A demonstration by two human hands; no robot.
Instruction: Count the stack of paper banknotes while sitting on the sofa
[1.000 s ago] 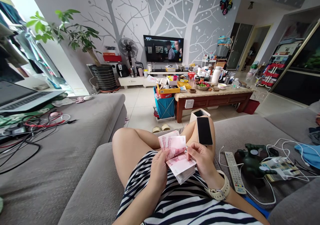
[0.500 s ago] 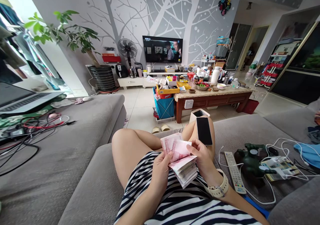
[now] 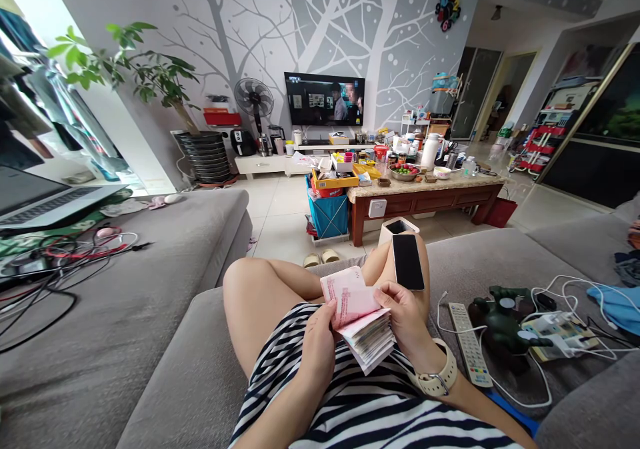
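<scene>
A thick wad of pinkish-red banknotes point(image 3: 367, 336) is held over my lap, folded so that many note edges fan toward me. My left hand point(image 3: 320, 346) is closed on its left side, thumb pressed on top. With thumb and fingers pinched, my right hand point(image 3: 403, 312) grips the right edge of an upper banknote point(image 3: 350, 302), which stands up from the wad. The fingers beneath the notes are hidden. A smartphone point(image 3: 408, 262) with a dark screen lies on my right leg, just beyond my right hand. A cream watch point(image 3: 440, 372) is on my right wrist.
On the sofa to the right lie a remote control point(image 3: 469, 342), a dark green figure point(image 3: 505, 322) and white cables. A laptop point(image 3: 60, 202) and tangled cables point(image 3: 60, 269) are at left. Ahead stands a crowded coffee table point(image 3: 425, 192) beside a blue bin point(image 3: 327, 214).
The upper notes have shifted slightly: the front one now lies flatter and a bit lower. My left thumb has slid a little left and up. Both hands still hold the wad.
</scene>
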